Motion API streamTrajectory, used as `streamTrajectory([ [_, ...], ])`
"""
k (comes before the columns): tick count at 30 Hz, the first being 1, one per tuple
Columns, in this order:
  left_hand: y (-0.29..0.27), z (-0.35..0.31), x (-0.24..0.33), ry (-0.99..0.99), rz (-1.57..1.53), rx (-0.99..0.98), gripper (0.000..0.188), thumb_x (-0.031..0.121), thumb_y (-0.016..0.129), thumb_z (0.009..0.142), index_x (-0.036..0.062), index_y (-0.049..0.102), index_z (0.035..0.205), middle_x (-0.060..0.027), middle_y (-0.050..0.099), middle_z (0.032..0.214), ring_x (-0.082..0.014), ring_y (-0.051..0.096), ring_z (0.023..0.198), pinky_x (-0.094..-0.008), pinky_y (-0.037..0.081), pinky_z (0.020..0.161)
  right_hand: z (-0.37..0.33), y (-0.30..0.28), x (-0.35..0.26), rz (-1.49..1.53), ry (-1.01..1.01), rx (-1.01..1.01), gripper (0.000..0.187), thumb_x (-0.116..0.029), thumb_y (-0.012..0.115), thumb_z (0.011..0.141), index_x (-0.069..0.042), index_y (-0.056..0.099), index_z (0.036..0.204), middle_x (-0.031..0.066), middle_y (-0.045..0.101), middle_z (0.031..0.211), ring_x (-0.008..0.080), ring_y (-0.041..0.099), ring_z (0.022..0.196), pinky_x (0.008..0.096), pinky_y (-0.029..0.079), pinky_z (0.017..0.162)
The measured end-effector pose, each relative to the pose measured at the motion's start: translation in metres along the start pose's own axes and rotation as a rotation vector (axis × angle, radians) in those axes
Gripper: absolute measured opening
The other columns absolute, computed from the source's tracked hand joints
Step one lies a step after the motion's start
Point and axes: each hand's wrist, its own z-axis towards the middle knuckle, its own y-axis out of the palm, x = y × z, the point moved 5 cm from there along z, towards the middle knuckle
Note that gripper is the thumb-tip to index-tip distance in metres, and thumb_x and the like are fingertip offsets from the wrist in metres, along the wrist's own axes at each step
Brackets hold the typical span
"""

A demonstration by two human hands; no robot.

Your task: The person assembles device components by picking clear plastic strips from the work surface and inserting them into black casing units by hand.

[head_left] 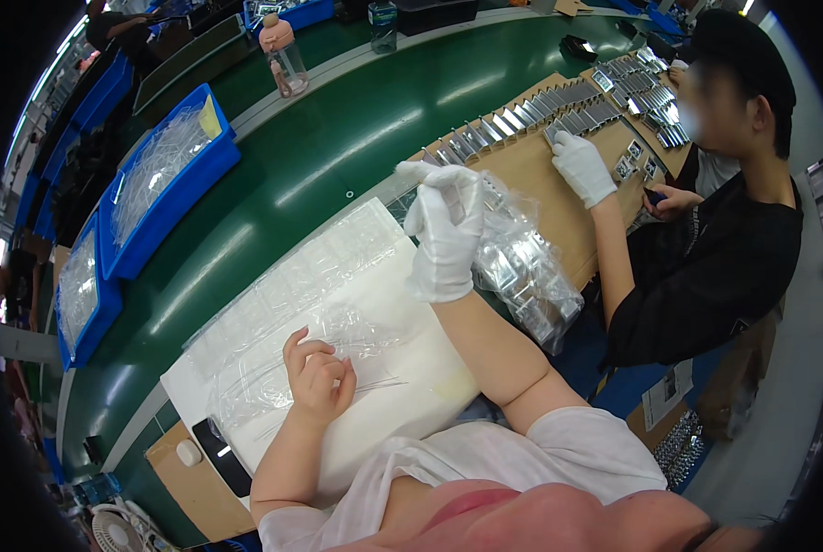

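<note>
My left hand (319, 375), bare, hovers over a stack of clear plastic bags (264, 317). Its fingers are loosely bent and apart, with nothing visible in them. The bags lie on a thick white pad (425, 363) in front of me. Beyond the pad's far right corner is my right hand (446, 225) in a white glove. Its fingers are curled in; whatever they hold, if anything, is hidden. Just right of that glove sits a clear bag full of shiny metal parts (526, 276).
A co-worker's gloved hand (581, 170) touches rows of metal pieces (522, 115) on cardboard (568, 221) at right. Blue bins (121, 253) of clear plastic stand left on the green table (347, 138). A pink-lidded bottle (284, 60) stands at the back; a white fan (117, 529) sits lower left.
</note>
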Motion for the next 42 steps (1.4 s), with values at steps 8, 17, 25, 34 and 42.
streamTrajectory([
  [8, 0.003, 0.0, 0.0, -0.042, 0.004, -0.032, 0.022, -0.002, 0.068, 0.074, 0.0113, 0.053, 0.083, -0.0055, 0.059, 0.092, -0.0288, 0.056, 0.101, -0.0532, 0.039, 0.108, -0.04, 0.029, 0.021, -0.699, -0.425, -0.884, 0.012, -0.009, 0.065, 0.082, -0.012, 0.071, 0.092, 0.0025, 0.07, 0.083, 0.0223, 0.063, 0.065, 0.0295, 0.051, 0.063],
  [17, 0.004, -0.018, -0.022, -0.31, -0.173, 0.142, 0.035, 0.001, 0.062, 0.08, 0.0074, 0.054, 0.114, -0.0136, 0.05, 0.128, -0.035, 0.044, 0.123, -0.0488, 0.027, 0.116, -0.063, 0.045, 0.02, -0.767, -0.461, -0.953, 0.003, -0.013, 0.068, 0.08, -0.014, 0.066, 0.083, 0.0032, 0.069, 0.075, 0.0268, 0.065, 0.063, 0.0342, 0.053, 0.06],
  [25, -0.011, 0.02, 0.007, -0.269, 0.11, 0.152, 0.037, 0.011, 0.06, 0.088, 0.0072, 0.054, 0.124, -0.0149, 0.05, 0.136, -0.0384, 0.043, 0.134, -0.0471, 0.029, 0.117, -0.048, 0.036, 0.019, -0.766, -0.554, -0.8, 0.009, -0.013, 0.069, 0.079, -0.014, 0.067, 0.088, 0.0036, 0.069, 0.076, 0.0272, 0.066, 0.064, 0.0347, 0.053, 0.06],
  [34, -0.045, 0.114, 0.069, -0.243, -1.125, 0.096, 0.042, 0.035, 0.038, 0.103, 0.007, 0.051, 0.132, -0.0154, 0.058, 0.129, -0.0403, 0.053, 0.13, -0.0511, 0.035, 0.115, -0.054, 0.031, 0.04, -0.891, -0.513, -0.814, 0.013, -0.013, 0.07, 0.079, -0.015, 0.067, 0.092, 0.0015, 0.069, 0.076, 0.0266, 0.065, 0.063, 0.0337, 0.052, 0.06],
  [42, -0.02, 0.129, 0.105, -0.228, -1.845, -0.356, 0.074, 0.058, 0.011, 0.106, 0.007, 0.059, 0.13, -0.016, 0.068, 0.119, -0.0464, 0.05, 0.133, -0.0599, 0.032, 0.114, -0.044, 0.022, 0.055, -0.94, -0.386, -0.801, 0.01, -0.013, 0.065, 0.084, -0.016, 0.067, 0.093, -0.0008, 0.068, 0.074, 0.0238, 0.062, 0.062, 0.0319, 0.052, 0.06],
])
